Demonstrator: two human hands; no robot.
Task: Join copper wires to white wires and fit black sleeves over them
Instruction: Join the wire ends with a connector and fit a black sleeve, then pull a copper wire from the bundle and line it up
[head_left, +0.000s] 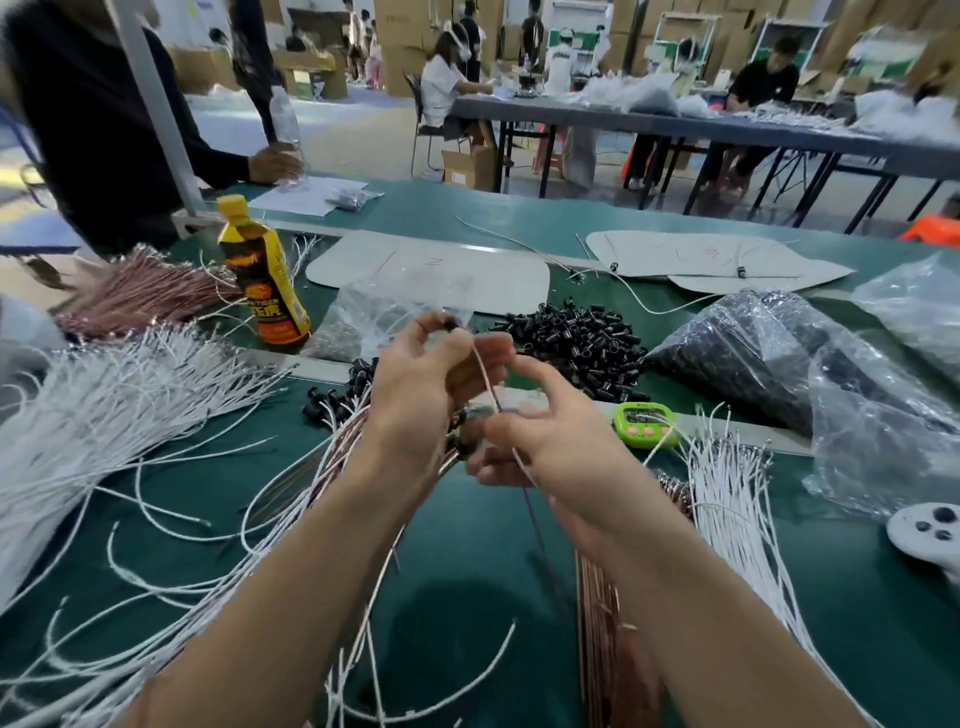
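Well, the green worktop (467, 597) is buried in stock: a great heap of white wires (104, 415) on the left, a smaller bundle of copper wires (602, 623) near the front edge, and a pile of loose black sleeves (571, 338) further back. Above it all the person's left hand (426, 384) is raised, its fingertips pinching one black sleeve (451, 325), while the right hand (540, 431) just below pinches a thin wire (485, 376) that runs up to that sleeve. It looks to me like the sleeving step. To do it well I'd hold the wire taut and straight, grip close to the tip so it can't buckle, and slide the sleeve squarely down until it covers the joint. The wire is pale near the top and darker, coppery, below the right hand; the sleeve is a small glossy black tube, partly hidden by fingers.
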